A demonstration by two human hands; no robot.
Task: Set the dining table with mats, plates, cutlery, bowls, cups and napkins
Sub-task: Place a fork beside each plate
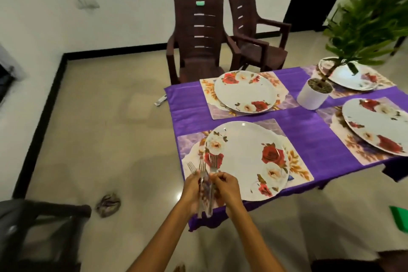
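A bundle of metal forks (pixel 204 174) stands upright in my left hand (pixel 191 192), tines up, over the table's near left corner. My right hand (pixel 226 185) pinches one fork of the bundle near its neck. Just beyond lies the nearest flowered plate (pixel 245 157) on its floral mat (pixel 295 170). A second plate (pixel 245 91) sits on a mat across the table. Two more plates (pixel 375 123) (pixel 351 77) lie on mats to the right. All rest on a purple tablecloth (pixel 313 130).
A white pot with a green plant (pixel 313 95) stands mid-table. Two brown plastic chairs (pixel 198 37) stand beyond the far edge. A dark chair (pixel 39 227) is at my left. A crumpled cloth (pixel 108 204) lies on the tiled floor.
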